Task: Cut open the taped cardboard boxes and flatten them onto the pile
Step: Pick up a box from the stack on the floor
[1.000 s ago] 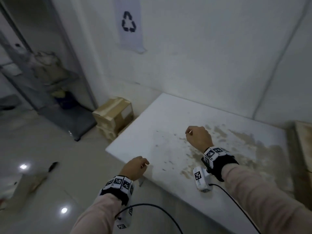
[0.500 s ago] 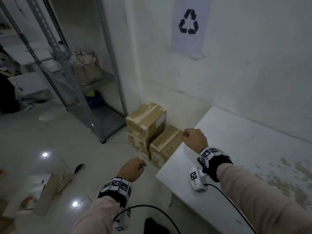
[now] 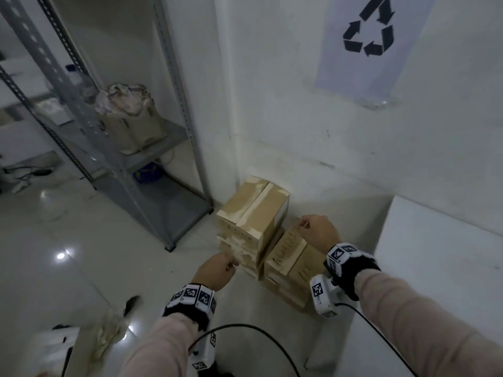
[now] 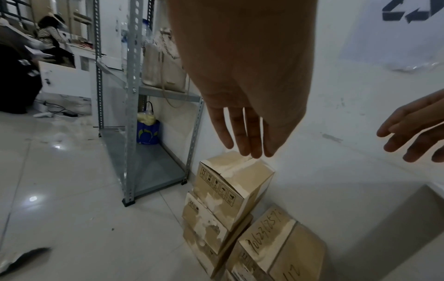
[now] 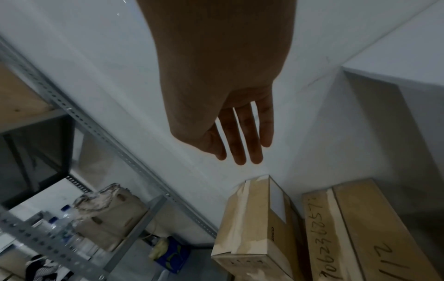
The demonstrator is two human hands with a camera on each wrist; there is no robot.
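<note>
Head cam: two stacks of taped cardboard boxes sit on the tiled floor [image 3: 54, 227] in the corner, right against the white wall [image 3: 272, 91]. The taller stack [image 3: 251, 227] is on the left, its top box sealed with a strip of tape down the middle. The shorter stack [image 3: 288, 257] is touching it on the right, with handwritten numbers on the top tape. The left hand [image 3: 216, 273] hangs in the air in front of the tall stack, and the right hand [image 3: 319, 235] is above the short stack; neither is holding anything. A white table [image 3: 435, 254] is just right of the boxes, a grey metal shelf rack [image 3: 152, 170] stands to the left, and a sheet with a recycling sign [image 3: 368, 28] is stuck on the wall.

Left wrist cam: left hand [image 4: 242, 85] has its fingers [image 4: 250, 133] straight and close together, pointing down at the top box [image 4: 230, 182], not touching it. The right hand's fingers [image 4: 413, 129] poke in from the right, loosely spread.

Right wrist cam: right hand [image 5: 216, 76] is flat and empty, fingers [image 5: 240, 133] straight with narrow gaps, up above both stacks. The numbered box [image 5: 355, 233] lies beside the taller stack's top box [image 5: 257, 220].
</note>
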